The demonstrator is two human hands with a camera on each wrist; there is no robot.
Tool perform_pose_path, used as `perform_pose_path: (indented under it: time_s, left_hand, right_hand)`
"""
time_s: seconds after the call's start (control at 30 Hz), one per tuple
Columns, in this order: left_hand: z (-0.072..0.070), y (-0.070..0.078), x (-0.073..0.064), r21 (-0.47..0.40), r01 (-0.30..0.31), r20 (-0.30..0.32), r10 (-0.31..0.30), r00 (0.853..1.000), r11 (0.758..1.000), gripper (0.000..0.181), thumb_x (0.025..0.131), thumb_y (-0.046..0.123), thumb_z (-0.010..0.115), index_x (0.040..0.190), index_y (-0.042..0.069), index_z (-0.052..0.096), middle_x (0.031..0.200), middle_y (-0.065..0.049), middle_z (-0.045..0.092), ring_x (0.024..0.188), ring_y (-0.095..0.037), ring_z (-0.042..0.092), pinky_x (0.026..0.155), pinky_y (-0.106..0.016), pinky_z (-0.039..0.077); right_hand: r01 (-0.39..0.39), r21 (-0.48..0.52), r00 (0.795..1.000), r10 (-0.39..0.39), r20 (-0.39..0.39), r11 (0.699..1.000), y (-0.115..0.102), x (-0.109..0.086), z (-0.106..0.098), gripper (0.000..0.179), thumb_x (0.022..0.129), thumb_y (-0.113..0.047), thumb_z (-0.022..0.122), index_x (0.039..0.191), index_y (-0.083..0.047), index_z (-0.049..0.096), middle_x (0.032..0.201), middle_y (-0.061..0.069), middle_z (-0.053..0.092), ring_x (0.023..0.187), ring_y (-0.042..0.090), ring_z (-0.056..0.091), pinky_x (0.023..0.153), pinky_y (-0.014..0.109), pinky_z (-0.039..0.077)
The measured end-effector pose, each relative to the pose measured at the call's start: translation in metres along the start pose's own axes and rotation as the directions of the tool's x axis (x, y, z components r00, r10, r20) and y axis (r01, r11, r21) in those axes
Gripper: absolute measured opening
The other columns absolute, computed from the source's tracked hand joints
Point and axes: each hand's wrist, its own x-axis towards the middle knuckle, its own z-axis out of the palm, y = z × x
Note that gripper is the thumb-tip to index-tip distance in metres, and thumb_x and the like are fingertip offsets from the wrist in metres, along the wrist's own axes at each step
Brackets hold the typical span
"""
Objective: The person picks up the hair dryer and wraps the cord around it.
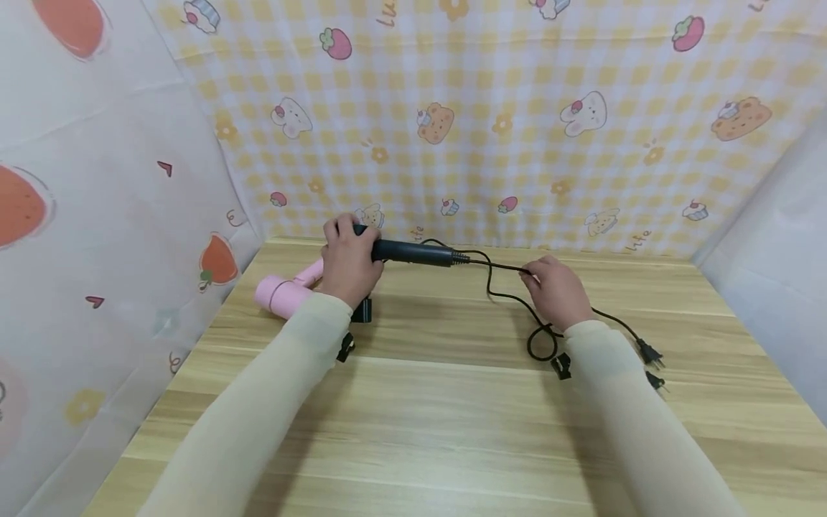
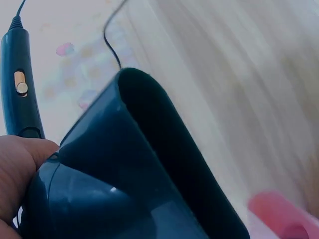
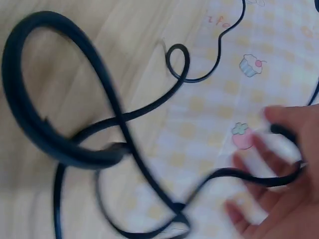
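Note:
My left hand (image 1: pixel 349 262) grips the body of a dark blue-black hair dryer. Its handle (image 1: pixel 420 253) points right. In the left wrist view, the dryer's wide flat nozzle (image 2: pixel 119 144) fills the middle, and a sliding switch (image 2: pixel 21 85) shows on the handle. From the handle end runs a thin black power cord (image 1: pixel 497 264) to my right hand (image 1: pixel 561 291), which holds it between thumb and fingers. The right wrist view has the cord (image 3: pixel 239 174) crossing the palm, with several loops hanging beside the loosely bent fingers (image 3: pixel 264 199).
A pink hair dryer (image 1: pixel 284 296) lies at the left, partly hidden behind my left hand and sleeve. Two black plugs (image 1: pixel 650 353) are near my right forearm. A yellow checked cloth (image 1: pixel 504 165) hangs along the back edge of the wooden table (image 1: pixel 426 438).

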Motion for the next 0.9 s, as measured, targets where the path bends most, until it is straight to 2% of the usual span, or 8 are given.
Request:
perform_pose_path:
  time_s: [0.17,0.33,0.43,0.5,0.6,0.67,0.73,0.9]
  left_hand:
    - [0.000,0.023,0.001,-0.017,-0.027,-0.036,0.027,0.999,0.999,0.027,0.085,0.013,0.075,0.110,0.015,0.066,0.135,-0.019,0.037,0.125,-0.042,0.026,0.078,-0.056,0.045]
    - [-0.001,0.036,0.000,-0.049,-0.023,-0.043,0.020,0.999,0.999,0.027,0.084,0.013,0.077,0.109,0.016,0.066,0.135,-0.017,0.037,0.129,-0.042,0.024,0.083,-0.057,0.043]
    - [-0.001,0.037,-0.001,-0.064,-0.016,-0.051,0.012,0.999,0.998,0.028,0.083,0.013,0.077,0.109,0.016,0.067,0.136,-0.017,0.037,0.130,-0.041,0.024,0.085,-0.057,0.043]
    - [-0.001,0.037,-0.002,-0.070,-0.013,-0.061,0.008,0.998,0.997,0.028,0.083,0.013,0.077,0.109,0.016,0.067,0.135,-0.017,0.038,0.129,-0.041,0.025,0.083,-0.057,0.044]
    - [-0.001,0.035,-0.002,-0.083,-0.013,-0.088,0.006,0.996,0.996,0.027,0.082,0.012,0.077,0.107,0.015,0.068,0.135,-0.017,0.039,0.128,-0.040,0.026,0.079,-0.056,0.047]
    - [-0.003,0.034,-0.001,-0.090,-0.019,-0.105,0.009,0.994,0.996,0.025,0.082,0.011,0.076,0.106,0.014,0.068,0.133,-0.018,0.040,0.126,-0.040,0.027,0.076,-0.056,0.048]
    - [-0.007,0.032,0.000,-0.094,-0.026,-0.123,0.014,0.992,0.995,0.024,0.082,0.011,0.075,0.105,0.014,0.067,0.132,-0.018,0.040,0.125,-0.040,0.028,0.075,-0.056,0.047]
    - [-0.019,0.023,0.003,-0.072,-0.008,-0.156,-0.003,0.988,0.997,0.025,0.083,0.009,0.075,0.106,0.015,0.067,0.132,-0.017,0.039,0.125,-0.040,0.027,0.076,-0.058,0.045]
  right_hand:
    - [-0.087,-0.062,0.996,0.087,-0.001,0.994,-0.015,-0.002,-0.003,0.025,0.097,-0.013,0.057,0.109,0.006,0.069,0.117,0.028,0.060,0.109,0.046,0.056,0.091,0.058,0.045]
    - [-0.180,0.184,0.983,0.183,-0.003,0.966,-0.028,0.000,-0.003,0.047,0.099,-0.020,0.055,0.137,0.006,0.051,0.136,0.028,0.048,0.122,0.045,0.050,0.100,0.056,0.041]
    - [-0.196,0.371,0.973,0.227,-0.039,0.908,-0.035,0.000,-0.001,0.053,0.100,-0.020,0.054,0.147,0.001,0.041,0.144,0.024,0.043,0.129,0.040,0.047,0.103,0.051,0.042]
    - [-0.214,0.490,0.968,0.252,-0.012,0.845,-0.040,0.001,-0.001,0.056,0.101,-0.021,0.052,0.151,-0.004,0.035,0.146,0.020,0.042,0.132,0.037,0.046,0.104,0.050,0.042]
    - [-0.275,0.625,0.957,0.274,0.099,0.731,-0.045,0.003,0.001,0.056,0.102,-0.024,0.050,0.152,-0.008,0.033,0.141,0.017,0.048,0.132,0.032,0.046,0.102,0.049,0.042]
    - [-0.324,0.648,0.945,0.264,0.191,0.689,-0.045,0.004,0.003,0.053,0.102,-0.027,0.048,0.150,-0.008,0.036,0.132,0.017,0.055,0.124,0.031,0.052,0.096,0.048,0.043]
    - [-0.344,0.618,0.939,0.236,0.252,0.707,-0.044,0.003,0.004,0.045,0.103,-0.028,0.048,0.142,-0.007,0.046,0.118,0.017,0.061,0.112,0.030,0.059,0.089,0.045,0.043]
    - [-0.242,0.457,0.958,0.135,0.255,0.856,-0.033,-0.007,0.005,0.030,0.106,-0.031,0.042,0.112,-0.008,0.059,0.084,0.010,0.059,0.071,0.024,0.056,0.065,0.038,0.043]
